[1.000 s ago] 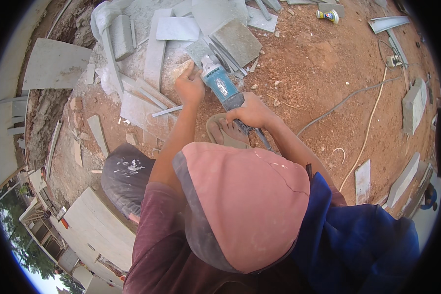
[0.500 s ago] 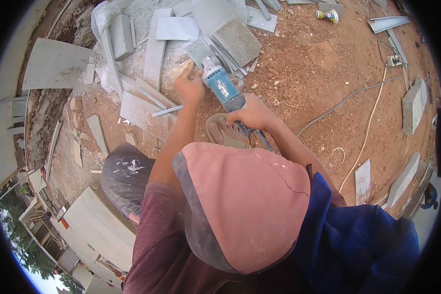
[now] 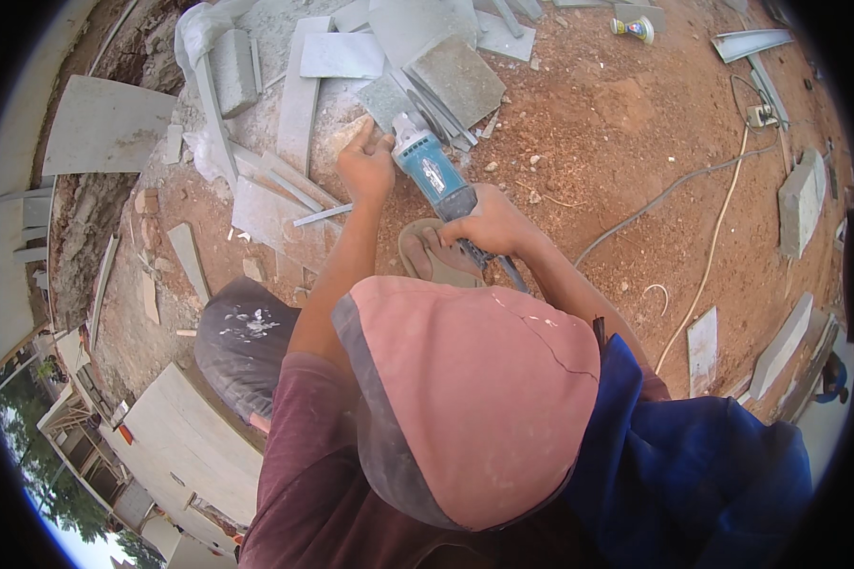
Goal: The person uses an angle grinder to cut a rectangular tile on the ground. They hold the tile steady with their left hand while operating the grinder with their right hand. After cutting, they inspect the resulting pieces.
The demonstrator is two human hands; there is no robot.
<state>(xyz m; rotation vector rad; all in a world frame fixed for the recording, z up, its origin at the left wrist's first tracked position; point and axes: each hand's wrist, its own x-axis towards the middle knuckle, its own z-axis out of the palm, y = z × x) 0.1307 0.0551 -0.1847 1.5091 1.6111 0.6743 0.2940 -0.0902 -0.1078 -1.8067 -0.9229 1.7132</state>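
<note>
My right hand [image 3: 491,220] is wrapped round the rear body of a teal angle grinder [image 3: 431,169]. The tool's metal head points away from me, up against a small grey tile [image 3: 385,99]. Its dark disc shows nearly edge-on beside the tile. At the tile's near corner my left hand [image 3: 366,169] is closed, index finger and thumb pinching the edge close to the grinder head. A pale stone [image 3: 348,137] lies just beyond that hand's fingers. Below the grinder rests my sandalled foot [image 3: 436,256].
Grey tile offcuts [image 3: 300,104] and a larger square tile [image 3: 455,78] lie piled ahead. A cable [image 3: 650,204] crosses the reddish soil to a socket block [image 3: 759,116] at right. A small tin [image 3: 633,30] lies farther off. The cap brim [image 3: 474,398] covers the lower middle.
</note>
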